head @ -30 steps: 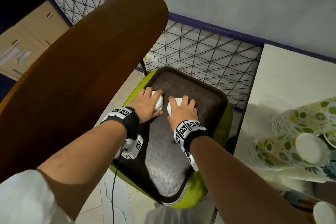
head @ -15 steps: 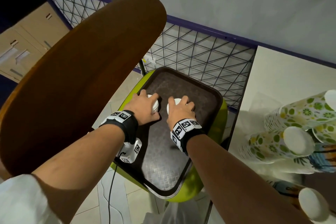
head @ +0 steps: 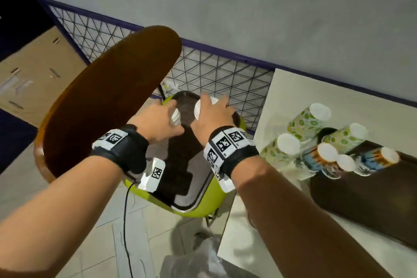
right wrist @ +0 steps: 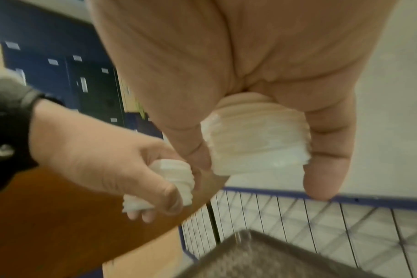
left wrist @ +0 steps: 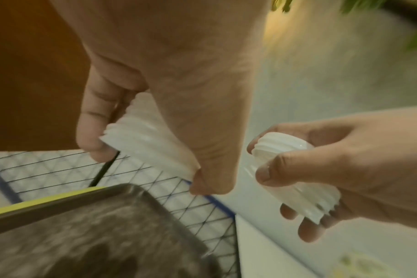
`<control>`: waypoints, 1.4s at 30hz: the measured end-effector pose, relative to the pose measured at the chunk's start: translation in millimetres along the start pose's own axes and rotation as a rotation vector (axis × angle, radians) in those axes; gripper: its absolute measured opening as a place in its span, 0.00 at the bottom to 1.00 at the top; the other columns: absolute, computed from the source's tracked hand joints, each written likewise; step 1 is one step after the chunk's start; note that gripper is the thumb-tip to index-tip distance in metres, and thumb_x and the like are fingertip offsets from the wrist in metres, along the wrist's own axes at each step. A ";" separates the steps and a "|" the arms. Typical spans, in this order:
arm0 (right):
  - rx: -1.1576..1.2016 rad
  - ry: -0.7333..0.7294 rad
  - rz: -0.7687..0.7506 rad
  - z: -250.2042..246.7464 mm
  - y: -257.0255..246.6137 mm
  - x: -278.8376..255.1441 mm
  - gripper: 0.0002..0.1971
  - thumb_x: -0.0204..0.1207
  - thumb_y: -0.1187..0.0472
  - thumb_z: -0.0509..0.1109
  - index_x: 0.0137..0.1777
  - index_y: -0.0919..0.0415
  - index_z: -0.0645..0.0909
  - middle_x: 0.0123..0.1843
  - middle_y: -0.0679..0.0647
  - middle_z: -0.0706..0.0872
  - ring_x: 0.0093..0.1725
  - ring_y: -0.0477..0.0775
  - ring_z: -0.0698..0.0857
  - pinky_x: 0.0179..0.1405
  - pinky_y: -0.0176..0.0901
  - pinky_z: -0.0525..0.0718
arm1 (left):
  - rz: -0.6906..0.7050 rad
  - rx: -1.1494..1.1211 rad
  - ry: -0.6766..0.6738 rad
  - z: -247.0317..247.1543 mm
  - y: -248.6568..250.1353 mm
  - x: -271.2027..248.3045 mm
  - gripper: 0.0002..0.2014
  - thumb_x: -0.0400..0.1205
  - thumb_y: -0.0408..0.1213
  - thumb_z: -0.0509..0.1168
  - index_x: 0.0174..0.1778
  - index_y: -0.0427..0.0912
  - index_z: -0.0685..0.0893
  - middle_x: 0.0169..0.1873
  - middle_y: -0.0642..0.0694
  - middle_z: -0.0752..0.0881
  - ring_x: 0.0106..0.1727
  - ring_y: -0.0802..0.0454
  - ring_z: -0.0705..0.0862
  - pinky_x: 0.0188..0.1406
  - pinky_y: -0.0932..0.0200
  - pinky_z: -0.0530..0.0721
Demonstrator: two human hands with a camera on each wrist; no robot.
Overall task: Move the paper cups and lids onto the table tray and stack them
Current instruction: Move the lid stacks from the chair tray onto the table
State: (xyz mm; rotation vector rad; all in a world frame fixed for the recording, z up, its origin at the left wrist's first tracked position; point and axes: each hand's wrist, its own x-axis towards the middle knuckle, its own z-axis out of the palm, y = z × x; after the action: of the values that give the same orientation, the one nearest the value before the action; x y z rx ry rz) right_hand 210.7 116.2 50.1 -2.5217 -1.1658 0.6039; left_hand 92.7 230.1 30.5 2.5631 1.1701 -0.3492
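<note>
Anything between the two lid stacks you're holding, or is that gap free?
Free: in the left wrist view, the left hand's lid stack and the right hand's lid stack are apart, with only wall and mesh fence behind.

Two short stacks of white lids, both held up in the air above the dark tray on the green chair. One lid stack (left wrist: pixel 150 148) pinched in the left hand (head: pixel 158 124), tilted. Other lid stack (right wrist: pixel 257 144) gripped in the right hand (head: pixel 212 117). Paper cups (head: pixel 327 142) with green leaf and blue prints lay on their sides in a pile on the white table, partly on the brown table tray (head: pixel 372 198).
</note>
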 end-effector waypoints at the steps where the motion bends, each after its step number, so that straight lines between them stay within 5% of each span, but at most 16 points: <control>1: 0.030 0.016 -0.021 -19.4 5.6 -16.7 0.34 0.76 0.54 0.73 0.79 0.45 0.61 0.75 0.64 0.60 0.72 0.71 0.66 0.61 0.61 0.80 | 0.018 0.003 0.019 -10.3 10.3 -16.0 0.38 0.79 0.64 0.71 0.82 0.57 0.65 0.69 0.37 0.77 0.55 0.42 0.84 0.54 0.50 0.84; 5: 0.085 0.098 -0.121 -92.0 49.8 -92.9 0.33 0.77 0.53 0.71 0.80 0.46 0.60 0.73 0.64 0.62 0.69 0.71 0.69 0.60 0.57 0.77 | 0.095 -0.002 0.077 -40.3 65.7 -84.6 0.38 0.75 0.69 0.67 0.79 0.60 0.67 0.68 0.36 0.80 0.70 0.33 0.80 0.66 0.36 0.81; 9: 0.085 0.132 -0.137 -147.8 130.6 -173.5 0.34 0.80 0.50 0.68 0.82 0.46 0.56 0.73 0.63 0.62 0.67 0.71 0.70 0.56 0.53 0.71 | 0.283 -0.090 0.170 -46.9 152.3 -149.7 0.34 0.67 0.74 0.59 0.70 0.69 0.73 0.55 0.42 0.82 0.58 0.33 0.83 0.57 0.31 0.85; 12: 0.089 0.162 -0.122 -171.6 190.9 -219.7 0.33 0.79 0.49 0.68 0.80 0.46 0.57 0.68 0.61 0.65 0.61 0.70 0.73 0.60 0.58 0.77 | 0.436 -0.150 0.165 -38.3 214.2 -188.7 0.25 0.70 0.72 0.62 0.63 0.79 0.72 0.54 0.51 0.83 0.55 0.39 0.84 0.54 0.35 0.85; 16: 0.078 0.228 -0.053 -199.2 301.9 -280.0 0.35 0.79 0.49 0.69 0.82 0.47 0.57 0.64 0.59 0.67 0.56 0.66 0.75 0.63 0.61 0.78 | 0.514 -0.260 0.174 -1.5 319.9 -226.8 0.30 0.70 0.58 0.79 0.63 0.76 0.71 0.54 0.55 0.81 0.52 0.52 0.78 0.51 0.47 0.80; 19: 0.101 0.269 0.072 -206.1 390.2 -316.5 0.35 0.78 0.49 0.70 0.82 0.44 0.57 0.65 0.58 0.67 0.57 0.65 0.76 0.64 0.62 0.80 | 0.560 -0.342 0.070 42.0 385.2 -242.2 0.28 0.73 0.55 0.76 0.68 0.70 0.74 0.56 0.53 0.79 0.53 0.54 0.78 0.51 0.53 0.75; 26: 0.142 0.295 0.272 -172.1 545.4 -381.3 0.35 0.78 0.50 0.71 0.82 0.41 0.57 0.65 0.55 0.66 0.61 0.62 0.75 0.64 0.58 0.80 | 0.638 -0.289 -0.135 163.8 475.4 -241.7 0.31 0.73 0.65 0.66 0.73 0.68 0.69 0.54 0.58 0.72 0.50 0.54 0.80 0.56 0.51 0.81; 30: 0.150 0.238 0.265 -133.4 569.4 -398.7 0.36 0.79 0.52 0.71 0.82 0.42 0.57 0.65 0.53 0.65 0.64 0.59 0.72 0.66 0.51 0.76 | 0.626 -0.257 -0.220 228.3 488.8 -228.0 0.31 0.77 0.58 0.70 0.77 0.63 0.68 0.57 0.52 0.71 0.50 0.48 0.82 0.60 0.50 0.82; 35: 0.029 0.093 0.243 -82.0 565.5 -382.4 0.37 0.80 0.48 0.68 0.85 0.46 0.55 0.69 0.58 0.65 0.64 0.61 0.70 0.68 0.56 0.77 | 0.648 -0.076 -0.233 291.4 486.9 -222.4 0.37 0.81 0.60 0.64 0.85 0.55 0.60 0.65 0.45 0.71 0.62 0.41 0.79 0.64 0.48 0.82; 42: -0.330 -0.035 0.167 -30.8 551.5 -332.4 0.37 0.82 0.40 0.61 0.86 0.51 0.52 0.71 0.66 0.71 0.61 0.67 0.74 0.66 0.60 0.73 | 0.588 0.164 -0.194 333.8 481.3 -228.6 0.39 0.84 0.59 0.61 0.88 0.50 0.54 0.67 0.42 0.73 0.62 0.42 0.76 0.58 0.49 0.82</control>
State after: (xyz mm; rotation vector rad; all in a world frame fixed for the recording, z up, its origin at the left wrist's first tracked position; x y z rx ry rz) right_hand 389.8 -489.5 -78.7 -2.9202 -1.1560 0.5336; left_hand 282.9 -350.3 -118.8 2.7814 0.3016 -0.5463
